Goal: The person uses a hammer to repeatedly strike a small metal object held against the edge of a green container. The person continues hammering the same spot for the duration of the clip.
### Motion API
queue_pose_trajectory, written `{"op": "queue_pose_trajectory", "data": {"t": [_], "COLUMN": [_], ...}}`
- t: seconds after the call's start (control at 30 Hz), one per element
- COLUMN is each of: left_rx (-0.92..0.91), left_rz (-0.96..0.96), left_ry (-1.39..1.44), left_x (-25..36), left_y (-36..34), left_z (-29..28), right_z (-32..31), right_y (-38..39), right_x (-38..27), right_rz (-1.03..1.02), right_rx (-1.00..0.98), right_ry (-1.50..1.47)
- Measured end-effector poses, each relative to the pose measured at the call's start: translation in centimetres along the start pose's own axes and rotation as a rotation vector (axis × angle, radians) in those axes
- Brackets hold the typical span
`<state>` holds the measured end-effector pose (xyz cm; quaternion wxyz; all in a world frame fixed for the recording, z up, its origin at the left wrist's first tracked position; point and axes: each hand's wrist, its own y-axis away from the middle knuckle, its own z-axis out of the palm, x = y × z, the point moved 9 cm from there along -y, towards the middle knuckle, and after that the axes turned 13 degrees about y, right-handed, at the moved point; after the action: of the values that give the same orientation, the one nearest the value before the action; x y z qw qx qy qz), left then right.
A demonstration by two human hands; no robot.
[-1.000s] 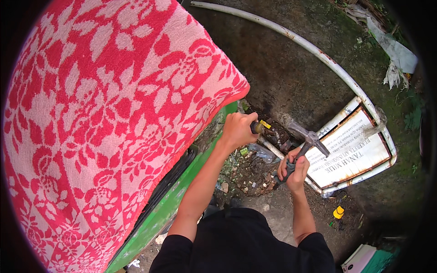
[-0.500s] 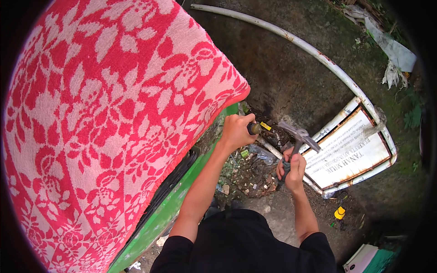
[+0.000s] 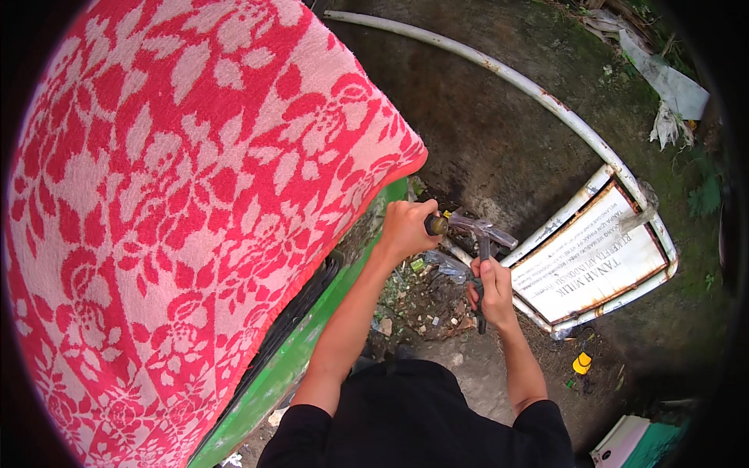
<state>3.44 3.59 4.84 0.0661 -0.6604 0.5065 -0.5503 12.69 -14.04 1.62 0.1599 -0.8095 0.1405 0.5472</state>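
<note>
My left hand [image 3: 408, 228] is closed around a tool with a dark, round-ended handle [image 3: 436, 225]. Its butt points to the right and the far part of the tool is hidden by my fist and the green panel. My right hand [image 3: 493, 290] grips a claw hammer [image 3: 484, 232] by its dark handle. The hammer's grey metal head is level with the butt of the handled tool, close by its right side. From this view I cannot tell whether they touch. The left fist is against the edge of a green panel [image 3: 296, 349].
A red and pink floral cloth [image 3: 211, 179] covers a large object at left. At right lies a rusty white sign [image 3: 601, 257] in a curved white pipe frame [image 3: 546, 97]. Rubble and litter [image 3: 425, 308] cover the ground, with a yellow scrap [image 3: 581, 363] at lower right.
My right hand has swung the hammer left, bringing its head toward the butt of the tool in my left hand. The hammer handle is now more upright. My left hand has hardly moved.
</note>
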Motion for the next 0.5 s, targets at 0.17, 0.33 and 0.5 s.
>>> {"op": "queue_pose_trajectory", "data": {"t": [0.17, 0.33, 0.5], "left_rx": [0.033, 0.025, 0.032], "left_rz": [0.018, 0.037, 0.051], "left_ry": [0.014, 0.024, 0.067], "left_x": [0.3, 0.1, 0.0], "left_y": [-0.3, 0.1, 0.8], "left_z": [-0.2, -0.1, -0.6], "right_z": [-0.5, 0.1, 0.0], "right_y": [0.7, 0.9, 0.8], "right_x": [0.2, -0.3, -1.3], "right_rz": [-0.042, -0.032, -0.035], "right_rx": [0.054, 0.062, 0.055], "right_ry": [-0.214, -0.238, -0.202]}}
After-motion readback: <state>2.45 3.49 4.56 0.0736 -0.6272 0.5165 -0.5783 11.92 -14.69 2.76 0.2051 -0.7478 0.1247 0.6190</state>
